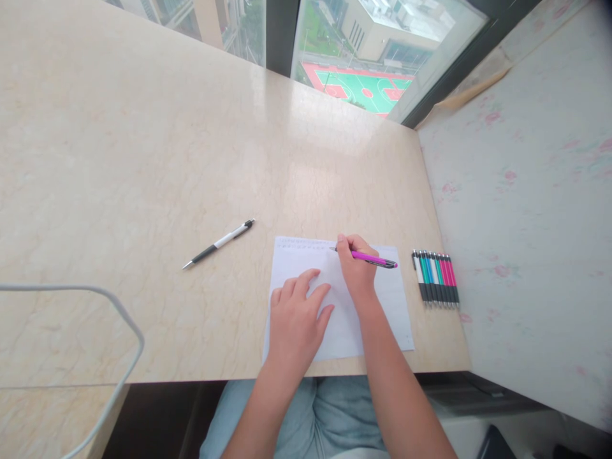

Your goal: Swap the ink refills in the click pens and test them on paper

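Note:
A sheet of white paper (342, 328) lies on the stone ledge, with small rows of writing along its top edge. My right hand (357, 271) is closed around a purple pen (373, 258), its tip at the writing near the top of the sheet. Spread flat on the left half of the paper is my left hand (297, 312), fingers apart and holding nothing. To the left of the sheet, a white and black pen (218, 243) rests at a slant, apart from both hands.
Several pens (435, 278) in various colours lie side by side right of the paper, close to the flowered wall (521, 223). A pale cable (129, 319) curves over the ledge (143, 159) at the left. Windows stand along the far edge.

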`<action>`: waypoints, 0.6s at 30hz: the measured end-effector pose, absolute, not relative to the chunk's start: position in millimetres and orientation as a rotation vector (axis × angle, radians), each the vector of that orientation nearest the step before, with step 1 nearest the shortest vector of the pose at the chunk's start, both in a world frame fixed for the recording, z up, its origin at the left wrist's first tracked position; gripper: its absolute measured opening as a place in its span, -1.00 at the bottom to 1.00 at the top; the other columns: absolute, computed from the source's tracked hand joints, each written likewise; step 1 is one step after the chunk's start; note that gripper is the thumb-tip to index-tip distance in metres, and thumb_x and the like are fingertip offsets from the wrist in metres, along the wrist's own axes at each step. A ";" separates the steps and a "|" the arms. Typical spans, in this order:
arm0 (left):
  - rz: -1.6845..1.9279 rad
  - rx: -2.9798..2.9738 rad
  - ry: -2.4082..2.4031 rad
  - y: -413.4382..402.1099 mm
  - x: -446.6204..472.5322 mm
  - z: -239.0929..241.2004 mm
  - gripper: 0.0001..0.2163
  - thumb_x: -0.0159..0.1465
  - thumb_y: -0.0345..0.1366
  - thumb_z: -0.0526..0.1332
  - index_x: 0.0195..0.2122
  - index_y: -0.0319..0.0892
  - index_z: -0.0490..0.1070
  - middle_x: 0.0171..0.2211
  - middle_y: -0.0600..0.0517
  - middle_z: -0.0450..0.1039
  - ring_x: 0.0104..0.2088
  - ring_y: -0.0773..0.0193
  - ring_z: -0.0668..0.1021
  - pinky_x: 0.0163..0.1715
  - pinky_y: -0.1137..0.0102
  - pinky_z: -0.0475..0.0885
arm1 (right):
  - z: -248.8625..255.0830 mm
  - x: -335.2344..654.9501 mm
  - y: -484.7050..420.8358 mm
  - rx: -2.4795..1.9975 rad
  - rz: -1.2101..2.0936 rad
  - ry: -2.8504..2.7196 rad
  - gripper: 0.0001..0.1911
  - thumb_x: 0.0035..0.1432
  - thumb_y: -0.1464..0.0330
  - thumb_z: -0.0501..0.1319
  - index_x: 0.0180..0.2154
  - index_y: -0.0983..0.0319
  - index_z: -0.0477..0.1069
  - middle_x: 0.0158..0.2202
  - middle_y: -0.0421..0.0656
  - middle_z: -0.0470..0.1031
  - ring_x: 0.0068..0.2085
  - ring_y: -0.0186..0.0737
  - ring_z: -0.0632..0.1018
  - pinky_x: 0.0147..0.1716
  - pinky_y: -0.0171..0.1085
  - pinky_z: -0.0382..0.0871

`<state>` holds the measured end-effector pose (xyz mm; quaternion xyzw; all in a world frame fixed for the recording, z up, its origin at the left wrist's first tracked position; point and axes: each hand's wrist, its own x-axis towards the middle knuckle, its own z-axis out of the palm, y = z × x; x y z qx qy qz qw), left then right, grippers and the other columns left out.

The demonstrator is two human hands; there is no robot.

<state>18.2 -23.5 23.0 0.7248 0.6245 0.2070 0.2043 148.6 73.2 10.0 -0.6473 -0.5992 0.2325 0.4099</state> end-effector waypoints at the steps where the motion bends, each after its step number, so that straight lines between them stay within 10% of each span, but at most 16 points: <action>1: 0.578 2.021 1.741 -23.4 18.1 23.2 -0.78 0.26 -0.26 0.24 -0.06 -0.01 0.46 0.16 -0.04 0.37 -0.02 0.00 0.45 -0.15 0.11 0.31 | 9.9 148.2 73.6 -1.635 0.568 -1.527 -0.58 0.25 0.17 0.14 -0.59 0.19 0.18 -0.66 -0.32 0.17 -0.59 -0.37 0.21 -0.57 -0.32 0.10; 18: 0.574 2.015 1.744 -23.4 18.7 23.1 -0.79 0.26 -0.26 0.24 -0.07 -0.01 0.46 0.16 -0.02 0.37 -0.01 0.00 0.44 -0.14 0.11 0.30 | 7.0 146.3 74.1 -1.671 0.502 -1.594 -0.58 0.26 0.19 0.11 -0.60 0.18 0.12 -0.66 -0.32 0.16 -0.59 -0.38 0.18 -0.56 -0.33 0.07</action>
